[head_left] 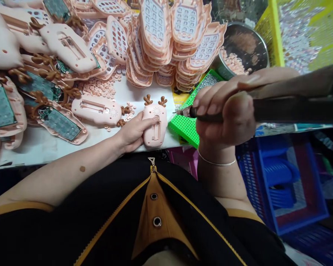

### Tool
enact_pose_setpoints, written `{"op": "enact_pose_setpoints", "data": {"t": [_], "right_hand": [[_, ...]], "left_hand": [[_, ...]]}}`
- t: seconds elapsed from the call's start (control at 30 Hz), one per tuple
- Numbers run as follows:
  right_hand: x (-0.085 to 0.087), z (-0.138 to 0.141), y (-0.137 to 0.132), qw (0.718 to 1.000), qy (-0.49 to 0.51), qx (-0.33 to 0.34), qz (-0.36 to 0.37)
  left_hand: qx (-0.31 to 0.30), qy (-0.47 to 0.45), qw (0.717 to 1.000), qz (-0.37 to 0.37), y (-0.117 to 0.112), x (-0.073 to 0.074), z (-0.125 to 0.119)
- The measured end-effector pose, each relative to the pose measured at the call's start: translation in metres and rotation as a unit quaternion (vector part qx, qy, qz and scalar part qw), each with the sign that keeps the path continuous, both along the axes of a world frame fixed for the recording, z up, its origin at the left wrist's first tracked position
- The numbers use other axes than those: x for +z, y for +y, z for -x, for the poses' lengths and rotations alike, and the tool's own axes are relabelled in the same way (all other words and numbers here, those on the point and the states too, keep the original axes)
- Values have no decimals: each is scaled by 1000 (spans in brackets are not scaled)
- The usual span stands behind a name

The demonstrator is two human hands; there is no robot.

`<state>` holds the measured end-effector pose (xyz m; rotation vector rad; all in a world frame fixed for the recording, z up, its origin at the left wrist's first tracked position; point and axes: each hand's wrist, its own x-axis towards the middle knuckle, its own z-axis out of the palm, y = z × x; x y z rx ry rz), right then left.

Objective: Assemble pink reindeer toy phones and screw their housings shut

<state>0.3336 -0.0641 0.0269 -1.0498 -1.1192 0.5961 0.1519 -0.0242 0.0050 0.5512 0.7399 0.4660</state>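
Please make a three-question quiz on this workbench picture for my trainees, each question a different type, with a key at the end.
1. True or false: the pink case in the left hand has brown antlers at one end.

2. Short answer: what does the right hand hold?

3. Multiple choice: what colour is the tray with small metal pieces in it?
A. Blue
B. Green
C. Pink

Key
1. True.
2. A dark tool with a thin tip.
3. B.
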Motion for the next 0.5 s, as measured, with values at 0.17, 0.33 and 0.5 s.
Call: {"op": "enact_pose_setpoints", "data": {"t": [0.17,0.33,0.5], "right_hand": [[-12,-19,8,991,-4,-123,-45],[-19,-13,9,983,-7,-162,-84],[-15,-7,13,981,-11,-168,-94]], "left_hand": [[6,2,1000,23,0,4,1],[13,6,999,31,2,5,0],[12,0,1000,29,3,4,0]]}}
